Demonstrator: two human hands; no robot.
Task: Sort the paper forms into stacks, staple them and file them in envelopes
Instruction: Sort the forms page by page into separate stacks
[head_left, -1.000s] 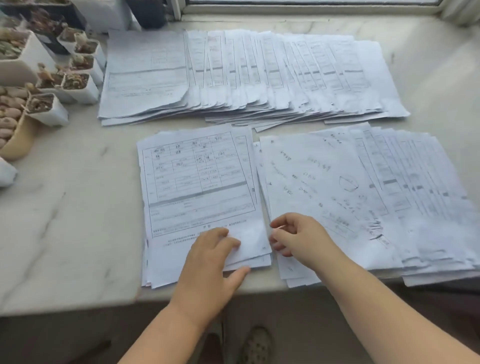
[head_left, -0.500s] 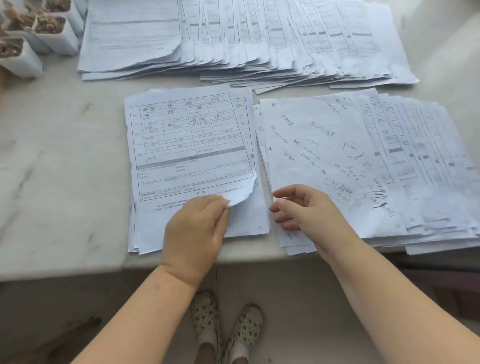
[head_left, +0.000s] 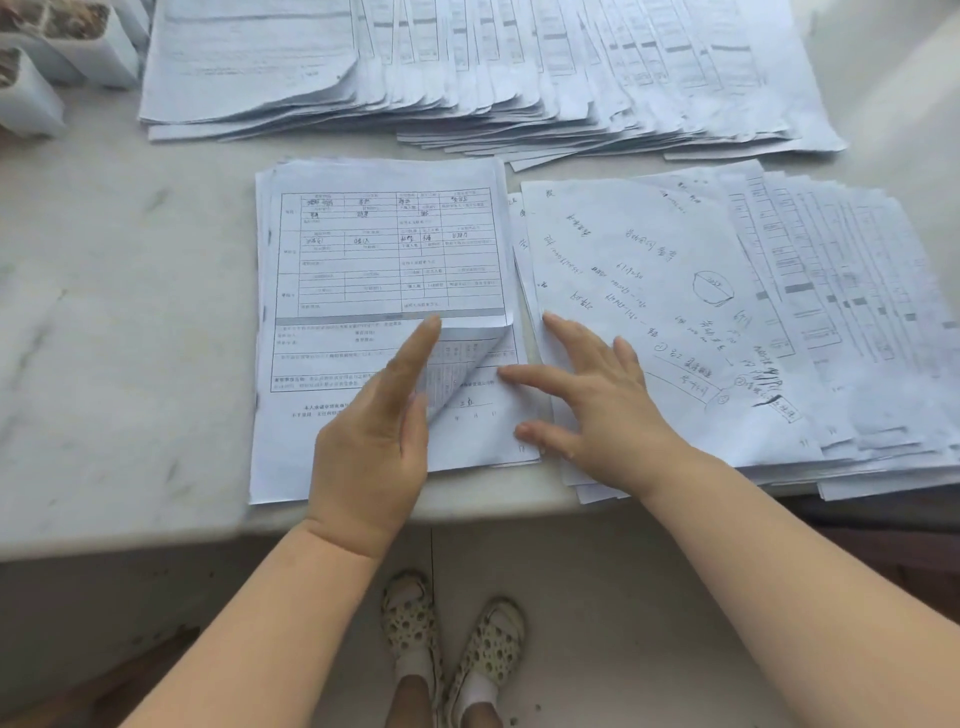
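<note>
We stand at a marble counter (head_left: 114, 322) and look down at our two hands and the paper forms. The near-left stack of forms (head_left: 384, 249) lies directly before us, its near edge close to the counter edge. Our left hand (head_left: 376, 431) lies on this stack with the fingers straight and together, and the lower right corner of the top sheet (head_left: 467, 353) is lifted and curled over beside these fingers, so that we see the printed back side of it. We cannot tell if the thumb pinches the sheet, because the hand hides it.

Our right hand (head_left: 597, 400) is spread, the fingers apart and straight. Its fingertips press flat on the sheet under the curled corner, and the palm rests on the left edge of the fanned pile with handwritten notes (head_left: 649, 270), which lies just beside the stack on the right. A longer fanned row of forms (head_left: 467, 67) lies farther back on the counter. At the far left corner stand white pots with small plants (head_left: 57, 41). Below the counter edge we see our spotted shoes (head_left: 452, 634) on the floor.
</note>
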